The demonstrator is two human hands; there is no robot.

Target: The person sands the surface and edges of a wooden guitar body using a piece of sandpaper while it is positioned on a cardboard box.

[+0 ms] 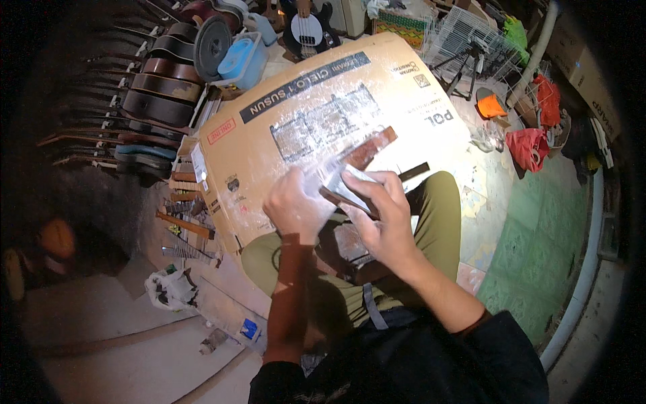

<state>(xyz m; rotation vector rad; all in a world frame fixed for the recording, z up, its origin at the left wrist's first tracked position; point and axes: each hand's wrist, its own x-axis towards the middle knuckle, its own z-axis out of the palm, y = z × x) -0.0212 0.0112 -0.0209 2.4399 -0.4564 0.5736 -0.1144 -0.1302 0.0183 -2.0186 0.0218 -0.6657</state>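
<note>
Brown wood piece: there is one, and it sticks out just ahead of the fingers, over one big cardboard sheet.

There are two hands. The right hand pinches one pale block. Its thumb is on the near side and its pointing finger is across the top, so they are only as far apart as the block is thick. The block has a brown edge and sits right by the near end of the wood piece.

The left hand is just left of the block. Its fingers are curled in, with white dust on them. They are blurry and their tips are hidden, so I cannot tell if they grip the wood piece or only touch it.

One short dark strip lies to the right of the right fingers. White dust is on the cardboard too. Far ahead of the fingers are one black and white guitar, one blue tub and one round gray lid. Far to the left is a row of guitar bodies, too crowded to count. Far to the right are two red bags and one orange thing.
</note>
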